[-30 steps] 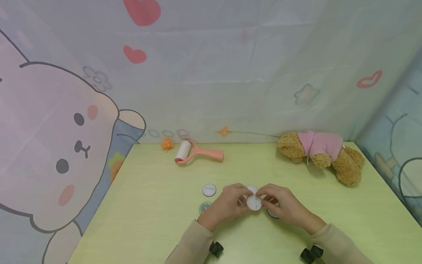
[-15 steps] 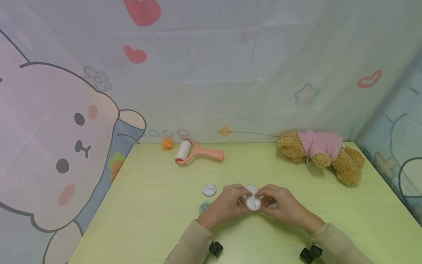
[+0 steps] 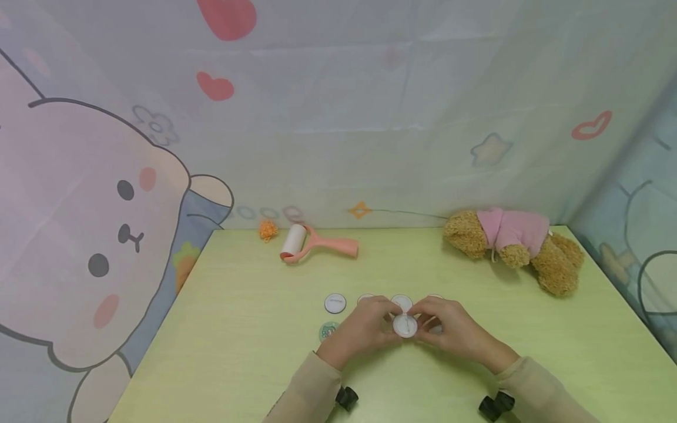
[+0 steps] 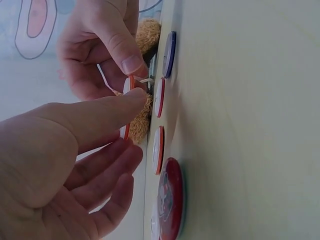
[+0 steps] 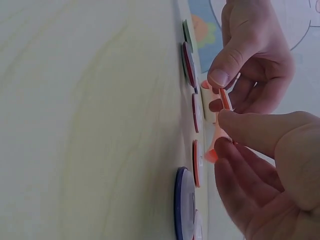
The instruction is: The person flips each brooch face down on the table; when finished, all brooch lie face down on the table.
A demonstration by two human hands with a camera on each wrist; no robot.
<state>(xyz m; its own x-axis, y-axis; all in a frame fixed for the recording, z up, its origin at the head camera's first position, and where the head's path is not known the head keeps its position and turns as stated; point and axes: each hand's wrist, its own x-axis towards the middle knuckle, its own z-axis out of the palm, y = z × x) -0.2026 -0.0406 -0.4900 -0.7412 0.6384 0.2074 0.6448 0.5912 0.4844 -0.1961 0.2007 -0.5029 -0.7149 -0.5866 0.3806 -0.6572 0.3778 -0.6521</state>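
Observation:
In the head view a round pin badge, white back up, is held between both hands just above the table. My left hand pinches its left side, thumb and fingers on the rim. The right hand pinches at its right side and top, where a thin pin crosses the back. An orange rim shows on the badge in the right wrist view. Near the right thumb in the left wrist view is a pale pin piece; whether it is unfastened I cannot tell.
Several more badges lie about the hands, among them a white-backed one, a green one and a blue-rimmed one. Along the table's back are an orange tangle, a lint roller and a teddy bear.
The held badge has shifted slightly left, and the pin line on its back lies at a different angle. The right hand has moved a little left, uncovering part of a badge behind it.

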